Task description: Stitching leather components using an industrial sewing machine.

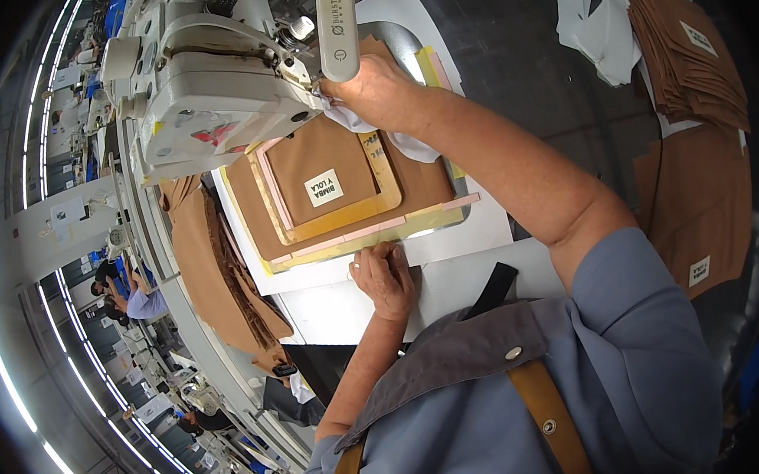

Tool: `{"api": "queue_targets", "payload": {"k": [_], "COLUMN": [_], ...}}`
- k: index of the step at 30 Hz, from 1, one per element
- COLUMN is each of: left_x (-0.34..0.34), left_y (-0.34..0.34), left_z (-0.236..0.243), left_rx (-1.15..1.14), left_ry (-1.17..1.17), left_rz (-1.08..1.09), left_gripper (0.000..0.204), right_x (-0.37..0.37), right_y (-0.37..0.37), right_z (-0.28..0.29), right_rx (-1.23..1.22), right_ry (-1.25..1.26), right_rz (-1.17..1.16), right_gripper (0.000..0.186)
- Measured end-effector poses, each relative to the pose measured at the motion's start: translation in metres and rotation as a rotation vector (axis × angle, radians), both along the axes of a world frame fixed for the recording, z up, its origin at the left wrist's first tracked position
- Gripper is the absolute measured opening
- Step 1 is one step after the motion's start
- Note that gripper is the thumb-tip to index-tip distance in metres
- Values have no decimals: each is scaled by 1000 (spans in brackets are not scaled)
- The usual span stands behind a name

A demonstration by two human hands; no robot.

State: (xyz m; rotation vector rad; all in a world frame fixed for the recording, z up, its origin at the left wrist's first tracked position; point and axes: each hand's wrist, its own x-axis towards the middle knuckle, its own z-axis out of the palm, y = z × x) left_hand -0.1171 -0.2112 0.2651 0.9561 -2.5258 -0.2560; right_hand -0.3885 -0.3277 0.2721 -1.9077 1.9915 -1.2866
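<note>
My right hand [377,91] reaches up beside the sewing machine's head [215,108], closed on a white cloth [346,117] that hangs below the fingers. Its fingertips are partly hidden by the machine. My left hand [384,280] rests at the near edge of the work, fingers curled together; whatever they may hold is hidden. Between the hands lies a brown fabric panel [323,166] with a pale label, framed by a yellow and pink-edged template [344,226]. More brown fabric [424,178] shows around that frame, over a white sheet [475,231].
Brown fabric pieces [212,265] are heaped left of the sheet. At the far right stand a stack of brown panels [681,53] and another labelled panel [699,209], with white scraps [597,24] beside them. A white handheld-looking device [337,31] overhangs the machine. Other people sit at machines farther left.
</note>
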Motion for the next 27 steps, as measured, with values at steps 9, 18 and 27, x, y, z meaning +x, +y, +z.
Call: {"api": "queue_targets", "payload": {"k": [9, 18, 27], "left_x": [-3, 2, 1], "left_y": [0, 0, 0], "left_z": [1, -3, 0], "left_rx": [-15, -7, -32], "left_ry": [3, 21, -1], "left_rz": [1, -5, -3], "left_gripper": [8, 8, 9], "right_x": [-34, 4, 4], "right_y": [-1, -3, 0], "right_z": [-9, -6, 1], "right_rx": [-254, -50, -85], "right_ry": [-45, -220, 68], "right_rz": [-130, 18, -31], "right_gripper": [12, 19, 16]}}
